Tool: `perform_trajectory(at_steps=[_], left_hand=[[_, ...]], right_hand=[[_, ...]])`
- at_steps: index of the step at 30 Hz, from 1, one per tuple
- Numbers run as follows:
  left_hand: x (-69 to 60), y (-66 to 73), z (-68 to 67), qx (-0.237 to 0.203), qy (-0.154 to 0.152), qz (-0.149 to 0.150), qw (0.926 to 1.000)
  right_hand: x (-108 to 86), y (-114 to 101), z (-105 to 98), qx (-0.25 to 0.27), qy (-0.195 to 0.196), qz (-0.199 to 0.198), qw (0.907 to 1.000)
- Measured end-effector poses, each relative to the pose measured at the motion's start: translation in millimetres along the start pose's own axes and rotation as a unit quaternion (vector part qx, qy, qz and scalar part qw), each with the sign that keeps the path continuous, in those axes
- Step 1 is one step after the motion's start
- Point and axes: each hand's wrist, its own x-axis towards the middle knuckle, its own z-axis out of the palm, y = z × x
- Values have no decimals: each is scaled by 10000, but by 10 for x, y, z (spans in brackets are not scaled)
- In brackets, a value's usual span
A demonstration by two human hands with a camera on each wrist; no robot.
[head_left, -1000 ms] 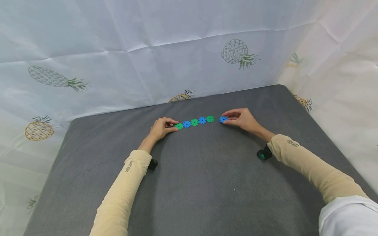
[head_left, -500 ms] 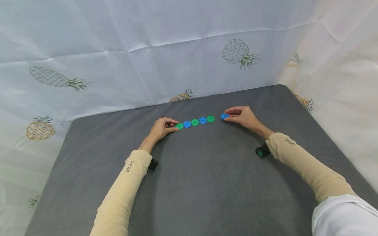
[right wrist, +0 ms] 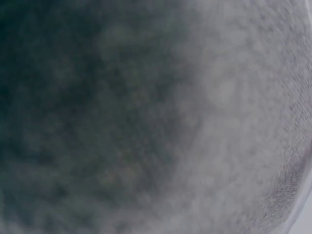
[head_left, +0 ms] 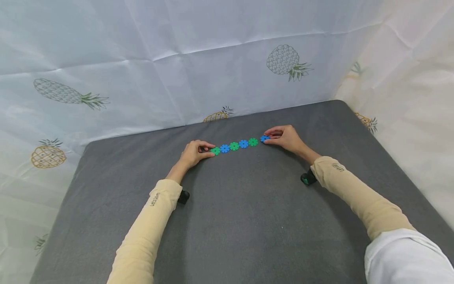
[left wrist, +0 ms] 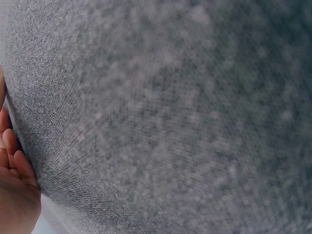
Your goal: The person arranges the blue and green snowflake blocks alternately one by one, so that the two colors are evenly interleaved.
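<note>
A row of notched plastic discs, green and blue by turns, lies near the back of the table. At the row's left end, the left hand [head_left: 192, 154] pinches a green notched disc [head_left: 215, 151] between thumb and fingers. Beside that disc come a blue disc [head_left: 224, 148], a green disc [head_left: 234, 146], another blue disc [head_left: 243, 144] and a green end disc [head_left: 253, 142]. Just right of the row, the right hand [head_left: 286, 139] pinches a separate blue notched disc [head_left: 264, 139], a small gap from the green end disc. Only part of the left hand [left wrist: 17, 190] shows in the left wrist view; the right wrist view is blurred cloth.
Grey cloth covers the table [head_left: 241, 221]. A white curtain [head_left: 159, 86] with printed pineapples hangs along the table's back edge, and pale fabric [head_left: 418, 118] runs down the right side. Small black cameras [head_left: 308, 178] sit at both wrists.
The right hand, holding its blue disc, first moves slightly up and right, then left toward the green end disc, so the gap narrows. The left hand and the row stay in place.
</note>
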Motion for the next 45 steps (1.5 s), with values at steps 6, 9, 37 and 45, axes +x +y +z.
perform_trajectory(at_steps=[6,9,37,45], left_hand=[[9,-5,6,3,30,14,10000],[9,-2,8,-5,21,31,10000],[-6,26,-12,15,-14,-45,10000],[-9,14,-12,0,6,-2,10000]], right_hand=[[30,5,12,-174,-7,-17,9998],[33,4,21,-343,-28,-120,9993],[54,21,-81,422,-655,326,9964],[95,-22,-115,214,-912,331,9951]])
